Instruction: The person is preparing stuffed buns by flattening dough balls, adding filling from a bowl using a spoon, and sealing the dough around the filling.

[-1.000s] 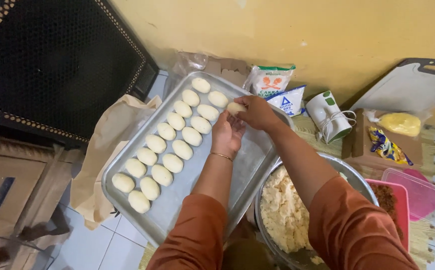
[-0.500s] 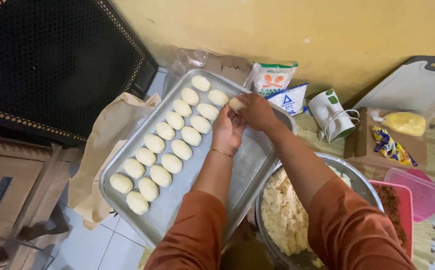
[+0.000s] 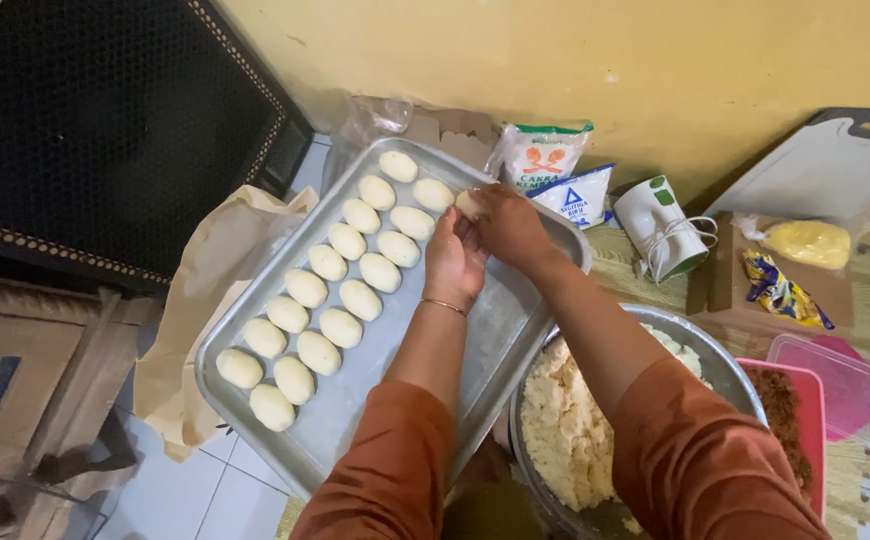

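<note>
Both hands cup one dough piece [image 3: 467, 203] over the tray's [image 3: 515, 330] far corner: left hand [image 3: 452, 258] beneath, right hand [image 3: 511, 226] closed over it. Looks soft, light, easily dented; best cradled underneath with fingertips.

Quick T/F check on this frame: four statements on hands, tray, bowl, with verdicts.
1. Both hands, left hand and right hand, meet at a dough piece over the tray. True.
2. The shaped pieces lie in two rows. True.
3. The metal bowl is empty. False: it holds pale crumbly dough.
4. The tray's right half is full. False: it is bare metal.
</note>
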